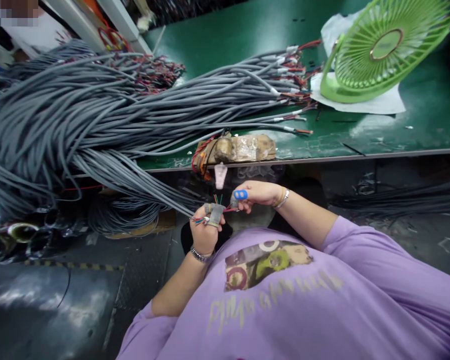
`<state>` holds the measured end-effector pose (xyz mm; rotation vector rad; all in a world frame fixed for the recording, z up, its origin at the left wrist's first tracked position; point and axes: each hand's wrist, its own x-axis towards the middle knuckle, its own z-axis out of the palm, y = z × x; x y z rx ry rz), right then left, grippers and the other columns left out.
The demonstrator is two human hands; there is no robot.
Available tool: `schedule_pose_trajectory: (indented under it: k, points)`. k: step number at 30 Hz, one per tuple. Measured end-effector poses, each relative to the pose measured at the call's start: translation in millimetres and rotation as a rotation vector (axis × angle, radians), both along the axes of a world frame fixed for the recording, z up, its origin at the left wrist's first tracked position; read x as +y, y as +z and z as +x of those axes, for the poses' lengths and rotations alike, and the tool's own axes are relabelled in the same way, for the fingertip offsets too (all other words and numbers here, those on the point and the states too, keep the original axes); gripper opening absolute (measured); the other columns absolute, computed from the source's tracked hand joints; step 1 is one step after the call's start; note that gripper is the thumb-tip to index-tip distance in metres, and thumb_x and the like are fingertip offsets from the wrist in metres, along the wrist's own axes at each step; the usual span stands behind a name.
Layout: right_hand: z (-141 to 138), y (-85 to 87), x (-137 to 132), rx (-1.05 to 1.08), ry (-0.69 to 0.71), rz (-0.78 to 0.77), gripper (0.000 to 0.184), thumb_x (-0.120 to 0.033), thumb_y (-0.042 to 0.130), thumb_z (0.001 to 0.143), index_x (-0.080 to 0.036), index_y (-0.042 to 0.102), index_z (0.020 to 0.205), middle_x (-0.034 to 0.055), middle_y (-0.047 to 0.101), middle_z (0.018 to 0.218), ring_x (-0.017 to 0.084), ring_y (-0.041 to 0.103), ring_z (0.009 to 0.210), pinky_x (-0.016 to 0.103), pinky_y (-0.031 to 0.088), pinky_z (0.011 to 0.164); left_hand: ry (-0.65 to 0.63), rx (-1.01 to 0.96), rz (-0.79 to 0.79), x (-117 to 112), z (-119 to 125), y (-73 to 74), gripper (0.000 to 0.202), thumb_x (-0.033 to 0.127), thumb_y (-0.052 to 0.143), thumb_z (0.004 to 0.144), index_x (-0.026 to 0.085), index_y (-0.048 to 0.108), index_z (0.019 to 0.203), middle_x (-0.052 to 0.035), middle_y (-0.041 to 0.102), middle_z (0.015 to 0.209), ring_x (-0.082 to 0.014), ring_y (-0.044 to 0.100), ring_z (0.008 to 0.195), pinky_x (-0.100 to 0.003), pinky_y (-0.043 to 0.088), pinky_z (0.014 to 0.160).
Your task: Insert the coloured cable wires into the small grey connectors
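My left hand [205, 231] is closed around the ends of several grey cables [165, 194] that hang down from the bench. Grey wrapping covers some of its fingers, and thin coloured wires [218, 199] poke out above and beside them. Close by on the right, my right hand [260, 194] pinches red-looking wires [231, 209] that stretch across from the left hand. A blue ring-like piece [240, 194] sits on a finger of that hand. Both hands are in front of the bench edge, above my lap. The exact wire tips between the right fingers are hidden.
A large bundle of grey cables [195, 102] lies across the green bench [243, 30]. A taped wooden block [247, 148] sits at its front edge, with a pale pink tab [220, 176] below. A green fan [386, 55] stands at right. Coiled cables [123, 217] lie under the bench.
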<state>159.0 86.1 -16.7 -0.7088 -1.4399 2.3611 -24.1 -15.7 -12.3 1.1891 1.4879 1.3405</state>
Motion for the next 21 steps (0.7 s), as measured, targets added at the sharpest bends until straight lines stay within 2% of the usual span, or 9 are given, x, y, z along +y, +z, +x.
schedule_pose_trajectory:
  k: [4, 7, 12, 14, 18, 21]
  points:
    - [-4, 6.3, 1, 0.004, 0.001, 0.111, 0.047, -0.053, 0.08, 0.061, -0.011, 0.06, 0.066, -0.0017, 0.06, 0.058, 0.005, 0.049, 0.047, 0.017, 0.043, 0.044, -0.026, 0.023, -0.006, 0, -1, -3.4, 0.023, 0.038, 0.066, 0.082, 0.016, 0.065, 0.074, 0.0035, 0.058, 0.051, -0.0053, 0.044, 0.035, -0.017, 0.032, 0.034]
    - [-9, 11.3, 1, 0.018, -0.043, 0.189, 0.039, -0.045, 0.079, 0.065, -0.011, 0.059, 0.066, -0.0022, 0.06, 0.058, 0.004, 0.047, 0.049, 0.015, 0.039, 0.044, -0.092, 0.033, -0.038, 1, -3, -2.8, 0.024, 0.039, 0.066, 0.082, 0.016, 0.064, 0.074, 0.0028, 0.06, 0.052, -0.0058, 0.046, 0.037, -0.017, 0.034, 0.036]
    - [-23, 17.9, 0, 0.009, -0.092, 0.251, 0.032, -0.038, 0.077, 0.067, -0.012, 0.059, 0.063, -0.0038, 0.055, 0.052, 0.005, 0.045, 0.046, 0.017, 0.035, 0.043, -0.372, 0.086, -0.205, 4, -7, 4.9, 0.031, 0.039, 0.066, 0.082, 0.015, 0.063, 0.062, -0.0007, 0.063, 0.052, -0.0065, 0.048, 0.037, -0.019, 0.037, 0.039]
    - [-27, 18.2, 0, 0.01, -0.105, 0.255, 0.031, -0.037, 0.078, 0.066, -0.013, 0.058, 0.062, -0.0045, 0.053, 0.05, 0.005, 0.044, 0.045, 0.017, 0.034, 0.042, -0.42, 0.079, -0.258, 5, -7, 7.8, 0.034, 0.04, 0.066, 0.082, 0.015, 0.062, 0.059, -0.0018, 0.063, 0.052, -0.0066, 0.048, 0.036, -0.019, 0.037, 0.039]
    - [-23, 12.4, -2, 0.076, -0.241, 0.144, 0.037, -0.044, 0.079, 0.066, -0.013, 0.058, 0.064, -0.0038, 0.054, 0.054, 0.005, 0.045, 0.047, 0.018, 0.039, 0.045, -0.307, -0.065, -0.228, 5, -5, 7.6, 0.033, 0.044, 0.065, 0.081, 0.015, 0.064, 0.065, -0.0017, 0.064, 0.053, -0.0072, 0.05, 0.036, -0.019, 0.036, 0.037]
    - [-13, 4.5, -10, 0.116, -0.306, -0.022, 0.043, -0.053, 0.076, 0.067, -0.013, 0.064, 0.079, -0.0015, 0.059, 0.065, 0.006, 0.048, 0.052, 0.021, 0.047, 0.05, -0.191, -0.17, -0.196, 5, -2, 4.5, 0.033, 0.046, 0.067, 0.079, 0.014, 0.065, 0.071, -0.0009, 0.064, 0.053, -0.0075, 0.052, 0.037, -0.018, 0.036, 0.037]
